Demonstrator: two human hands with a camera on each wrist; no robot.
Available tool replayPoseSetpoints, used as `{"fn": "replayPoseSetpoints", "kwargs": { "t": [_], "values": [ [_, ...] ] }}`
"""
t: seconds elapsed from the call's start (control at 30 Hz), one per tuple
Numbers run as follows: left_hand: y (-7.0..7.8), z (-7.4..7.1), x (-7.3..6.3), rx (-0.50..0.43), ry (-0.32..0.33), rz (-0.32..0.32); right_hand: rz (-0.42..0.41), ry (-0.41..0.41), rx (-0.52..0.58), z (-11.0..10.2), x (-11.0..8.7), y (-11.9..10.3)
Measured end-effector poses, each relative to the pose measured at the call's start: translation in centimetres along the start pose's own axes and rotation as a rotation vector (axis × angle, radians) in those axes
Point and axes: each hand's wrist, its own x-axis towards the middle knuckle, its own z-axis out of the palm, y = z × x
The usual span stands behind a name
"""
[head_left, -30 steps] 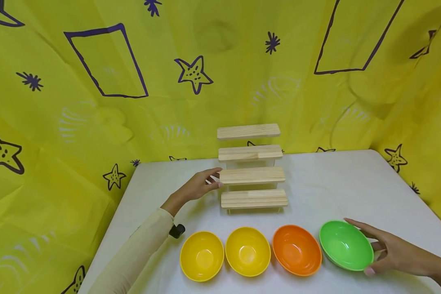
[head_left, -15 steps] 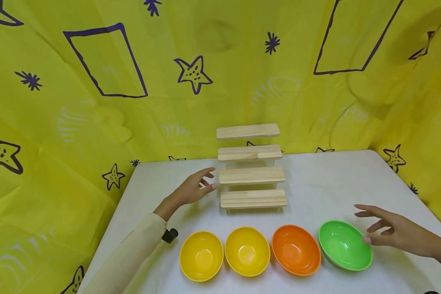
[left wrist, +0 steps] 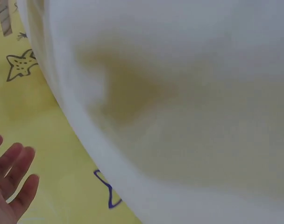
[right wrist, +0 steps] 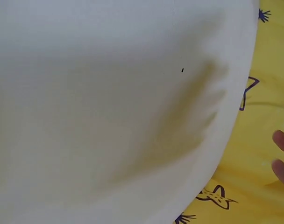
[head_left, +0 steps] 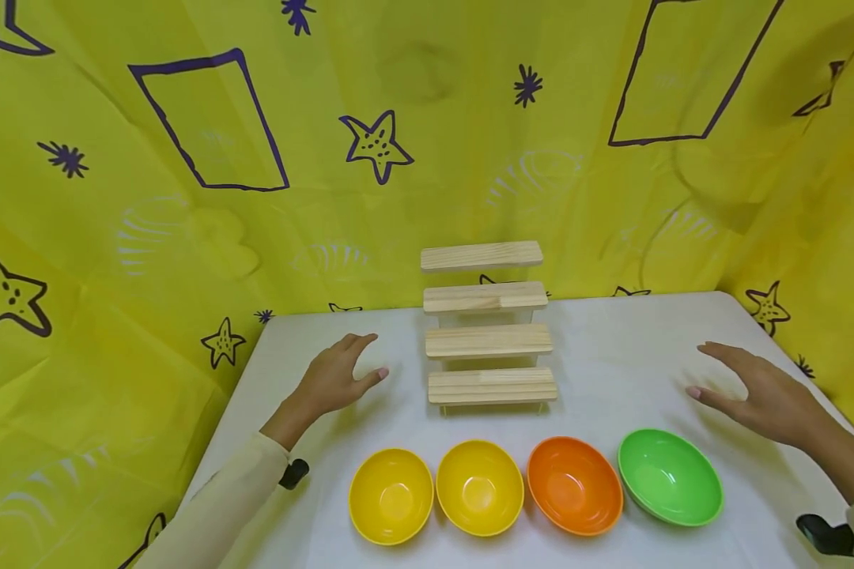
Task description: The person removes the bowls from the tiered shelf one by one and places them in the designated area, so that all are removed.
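My left hand (head_left: 327, 378) hovers over the white table to the left of a four-step wooden stand, thumb and fingers spread, holding nothing. On the other side my right hand (head_left: 765, 395) is held above the table behind and right of the green bowl (head_left: 669, 478), its fingers apart and free of any object. The stepped wooden display stand (head_left: 489, 341) stands upright at the back middle. In front of it a row runs left to right: a yellow bowl (head_left: 391, 498), a second yellow bowl (head_left: 480, 488), an orange bowl (head_left: 574, 486) and the green one, with nothing inside them.
Yellow cloth (head_left: 455, 190) printed with starfish and frames hangs behind and along both sides of the white table (head_left: 626, 356). Both wrist views show the rounded table edge with the hand's shadow on it. A black wrist device (head_left: 825, 536) shows at the right cuff.
My left hand has drawn away leftward from the stand. The right hand has let go of the green bowl's rim and moved up and to the right. Bowls and stand stay in place.
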Motion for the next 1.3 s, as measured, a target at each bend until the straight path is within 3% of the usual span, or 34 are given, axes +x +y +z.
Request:
{"fn": "replayPoseSetpoints", "kwargs": {
  "t": [0.13,0.27,0.63,1.13,1.3],
  "values": [
    [-1.5,-0.2,-0.9,0.129,0.029,0.011,-0.093,0.066,-0.140,0.7,1.4,0.3],
    [-3.0,-0.1,-1.8,0.188,0.021,-0.007,-0.155,0.087,-0.222,1.3,2.4,0.2],
    [-5.2,0.0,-3.7,0.209,-0.044,-0.112,-0.045,-0.008,-0.291,1.9,3.6,-0.2],
    [-6.4,0.4,-3.8,0.177,-0.122,-0.180,0.026,-0.054,-0.288,1.7,4.1,-0.3],
    [-6.4,0.7,-3.7,0.180,-0.116,-0.183,0.022,-0.044,-0.282,1.5,4.3,-0.2]
  ]
}}
